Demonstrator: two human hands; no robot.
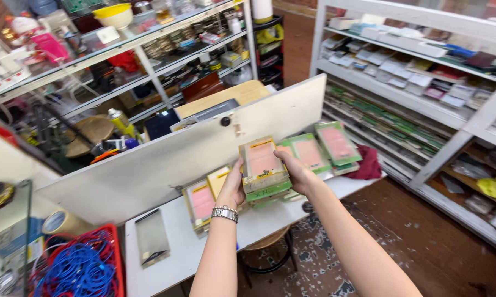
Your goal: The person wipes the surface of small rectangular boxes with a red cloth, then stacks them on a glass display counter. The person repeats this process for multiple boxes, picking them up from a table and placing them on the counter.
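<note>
Both my hands hold a stack of flat packaged items (263, 170) with pink inserts and green and yellow borders, lifted a little above a white table (187, 245). My left hand (234, 187), with a metal watch on its wrist, grips the stack's left side. My right hand (295, 171) grips the right side, thumb on top. More such packages (330, 146) lie fanned out on the table behind the stack, and a few more packages (203, 202) lie to its left.
A white board (165, 159) stands along the table's far edge. A grey flat package (151, 240) lies at the table's left, beside a red basket of blue cable (80, 267). Glass shelves of parts fill the left; white shelves (424, 82) of packets line the right. A stool stands under the table.
</note>
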